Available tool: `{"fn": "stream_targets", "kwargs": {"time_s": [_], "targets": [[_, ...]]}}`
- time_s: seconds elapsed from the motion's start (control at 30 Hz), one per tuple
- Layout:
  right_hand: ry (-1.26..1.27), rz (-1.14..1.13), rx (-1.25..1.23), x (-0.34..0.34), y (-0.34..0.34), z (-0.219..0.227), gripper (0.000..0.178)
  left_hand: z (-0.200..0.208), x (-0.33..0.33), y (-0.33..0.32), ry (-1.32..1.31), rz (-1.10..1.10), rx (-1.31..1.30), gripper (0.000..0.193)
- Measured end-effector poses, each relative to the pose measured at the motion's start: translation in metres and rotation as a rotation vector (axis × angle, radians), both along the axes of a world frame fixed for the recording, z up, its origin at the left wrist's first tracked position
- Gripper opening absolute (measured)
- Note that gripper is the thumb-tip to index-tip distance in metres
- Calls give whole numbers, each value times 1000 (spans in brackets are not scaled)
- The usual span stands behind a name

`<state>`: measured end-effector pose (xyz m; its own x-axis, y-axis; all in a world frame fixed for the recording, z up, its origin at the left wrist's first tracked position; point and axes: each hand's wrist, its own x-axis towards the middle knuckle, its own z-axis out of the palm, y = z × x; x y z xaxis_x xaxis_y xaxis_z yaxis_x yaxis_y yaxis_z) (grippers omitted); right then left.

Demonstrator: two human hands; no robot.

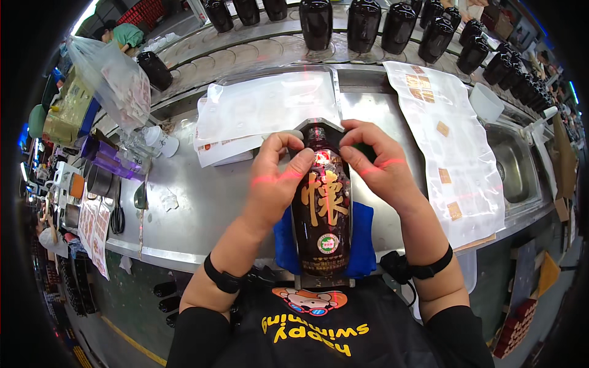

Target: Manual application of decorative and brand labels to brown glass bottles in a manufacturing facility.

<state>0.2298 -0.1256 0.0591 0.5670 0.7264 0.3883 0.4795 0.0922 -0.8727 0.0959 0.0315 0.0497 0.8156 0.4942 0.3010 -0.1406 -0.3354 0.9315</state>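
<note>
A dark glossy bottle [325, 236] with a large gold character, a red patch on its shoulder and a round green-and-white mark lies in a metal cradle, its neck pointing away from me. Blue cloth [363, 240] shows on both sides of it. My left hand [277, 178] is curled at the bottle's left shoulder, thumb against the glass beside the red patch. Across from it, my right hand [381, 161] bends its thumb and fingers at the right shoulder, near the neck. Whether either hand pinches a thin film there is too small to tell.
White label sheets [270, 98] lie behind the bottle; a clear sheet with gold decals [443, 147] is at right, beside a sink [514, 172]. Dark bottles [363, 26] line the far conveyor. A plastic bag [110, 73], a purple roll [113, 158] and a whisk [117, 218] are left.
</note>
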Motion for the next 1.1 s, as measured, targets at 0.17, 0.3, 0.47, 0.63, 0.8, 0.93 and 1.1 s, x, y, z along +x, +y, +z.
{"fn": "stream_targets", "kwargs": {"time_s": [0.17,0.3,0.47,0.63,0.8,0.93,1.1], "targets": [[94,-70,72,-5,-9,27,33,2,0,-7,-6,-189,-641,20],[288,13,24,-12,-17,26,36,-2,-1,-6,-36,-230,-717,20],[201,-272,-126,-6,-16,6,27,-1,-1,-8,-30,-207,-732,21],[272,-153,62,-5,-18,-3,28,3,-5,-8,-39,-83,-542,25],[401,-178,86,-7,-31,5,28,16,-23,13,-301,-239,789,30],[484,-80,-1,5,-32,8,28,18,-21,14,-282,-199,783,28],[687,70,-27,23,-28,0,30,26,1,10,-159,-84,580,25]]}}
